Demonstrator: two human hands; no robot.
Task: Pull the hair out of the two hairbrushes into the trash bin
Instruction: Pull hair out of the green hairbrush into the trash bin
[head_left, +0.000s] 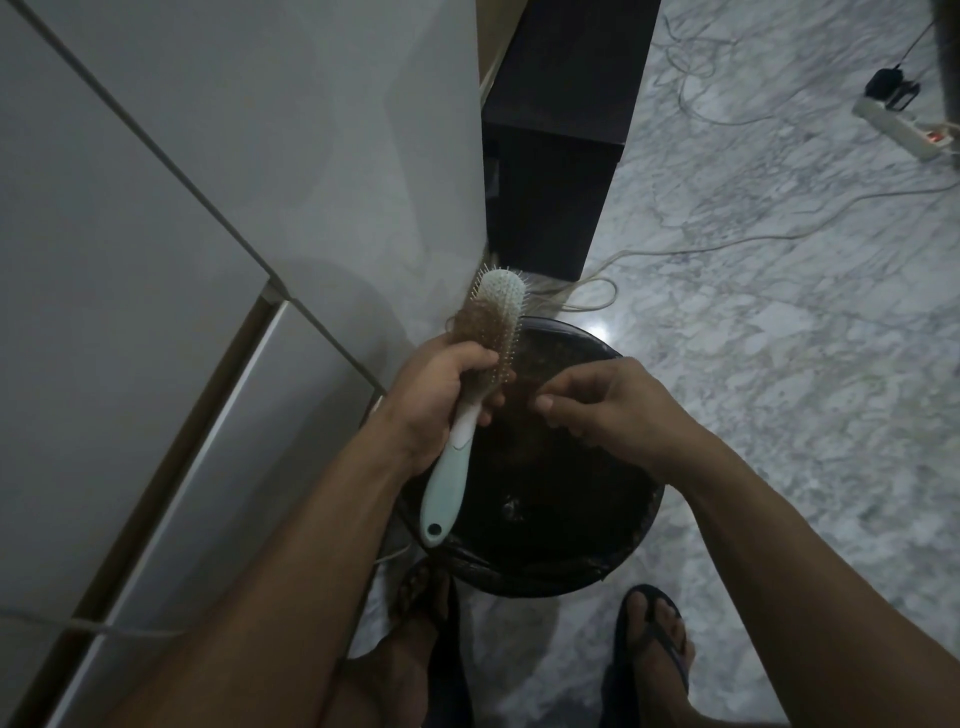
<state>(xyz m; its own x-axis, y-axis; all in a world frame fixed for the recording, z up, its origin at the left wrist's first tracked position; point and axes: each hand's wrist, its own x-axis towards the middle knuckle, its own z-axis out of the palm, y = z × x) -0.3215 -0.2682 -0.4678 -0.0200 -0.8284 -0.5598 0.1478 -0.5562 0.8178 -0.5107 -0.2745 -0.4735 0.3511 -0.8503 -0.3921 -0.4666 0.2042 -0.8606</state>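
Head view, steeply down, close.

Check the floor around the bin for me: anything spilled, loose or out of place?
No spilled hair shows. Loose cables snake across the marble floor toward a power strip lying in the open, one loop ending close behind the trash bin. That looks like a tripping risk near the feet.

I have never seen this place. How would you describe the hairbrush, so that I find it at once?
Look for the round black trash bin on the marble floor beside the white cabinet. Over its left edge, the left hand holds a hairbrush upright by its neck. It is pale mint green, with a hole at the handle's end and a clump of brownish hair in its bristles.
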